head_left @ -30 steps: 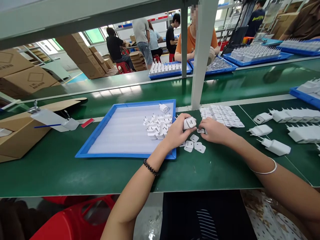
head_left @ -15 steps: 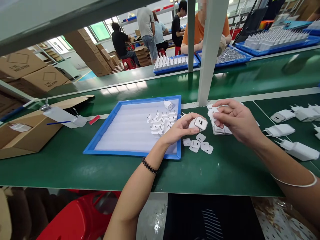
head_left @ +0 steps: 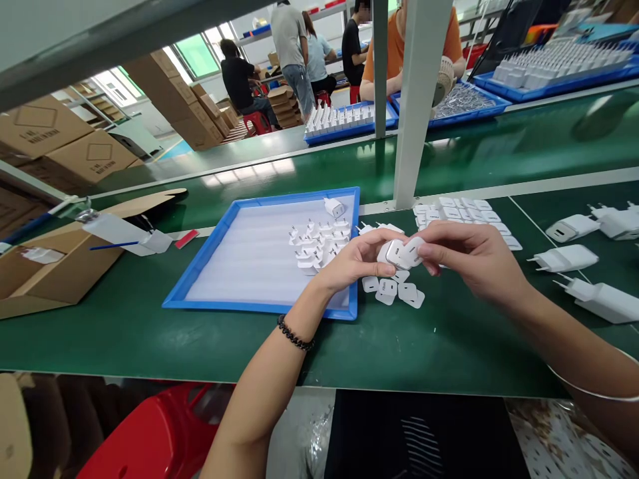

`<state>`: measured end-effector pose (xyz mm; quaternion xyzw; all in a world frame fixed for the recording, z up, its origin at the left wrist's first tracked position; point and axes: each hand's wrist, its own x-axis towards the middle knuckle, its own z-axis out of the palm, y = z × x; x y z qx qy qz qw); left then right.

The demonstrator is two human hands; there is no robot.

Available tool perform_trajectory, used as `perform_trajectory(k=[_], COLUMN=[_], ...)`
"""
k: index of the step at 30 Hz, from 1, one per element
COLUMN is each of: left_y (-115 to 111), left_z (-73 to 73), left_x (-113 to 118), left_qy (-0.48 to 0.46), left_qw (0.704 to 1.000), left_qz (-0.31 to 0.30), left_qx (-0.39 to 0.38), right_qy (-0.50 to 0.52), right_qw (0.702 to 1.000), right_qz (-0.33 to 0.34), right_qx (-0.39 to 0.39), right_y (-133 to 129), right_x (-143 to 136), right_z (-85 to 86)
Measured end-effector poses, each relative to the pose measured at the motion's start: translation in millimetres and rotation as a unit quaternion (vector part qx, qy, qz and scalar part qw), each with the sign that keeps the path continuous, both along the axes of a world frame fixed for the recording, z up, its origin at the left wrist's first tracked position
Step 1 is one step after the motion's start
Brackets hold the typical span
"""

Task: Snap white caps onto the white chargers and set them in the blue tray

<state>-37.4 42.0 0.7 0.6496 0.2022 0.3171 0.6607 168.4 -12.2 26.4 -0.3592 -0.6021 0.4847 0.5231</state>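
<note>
A white plug charger [head_left: 393, 253] is gripped in my left hand [head_left: 349, 263], its end turned to the right. My right hand [head_left: 466, 256] pinches a small white cover plate [head_left: 413, 252] by its edge, close against the charger's end; whether they touch I cannot tell. Just below both hands lie several loose white plates [head_left: 387, 290], each with a small slot. Behind the right hand, more white plates [head_left: 466, 211] lie in rows. Left of my left hand, white chargers [head_left: 313, 247] stand prongs up in a blue-rimmed tray [head_left: 249, 307].
Large white chargers [head_left: 606, 301] lie on the green bench at right. An open cardboard box [head_left: 54, 286] and a red strip [head_left: 186, 239] are at left. A white post [head_left: 413, 106] rises behind my hands. Across the bench, a person in orange [head_left: 452, 40] sits by blue trays.
My right hand has moved left from the rows of plates, bringing a cover plate to the charger's end. My left hand still holds the charger, and the view has shifted slightly.
</note>
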Motion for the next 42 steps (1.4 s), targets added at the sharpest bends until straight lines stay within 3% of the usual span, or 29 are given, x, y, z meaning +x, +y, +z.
perform_trajectory(k=[20,28,42], left_y=[-1.1,-1.7,-2.0], left_z=[1.2,0.7,1.3], left_x=[1.6,1.7,1.2], left_qy=[0.012,-0.004,0.003], left_qw=[1.0,0.999,0.999], left_qz=[-0.007,-0.028,-0.024], left_qx=[-0.019,-0.017,-0.026], right_qy=[-0.062,-0.021,-0.078], right_qw=[0.996,1.0,0.994], right_qz=[-0.04,-0.006,-0.037], right_qx=[0.05,-0.006,0.061], right_y=[-4.5,-2.8,-6.2], right_x=[-6.9,-4.8,-7.8], right_z=[0.3,-4.6,-2.2])
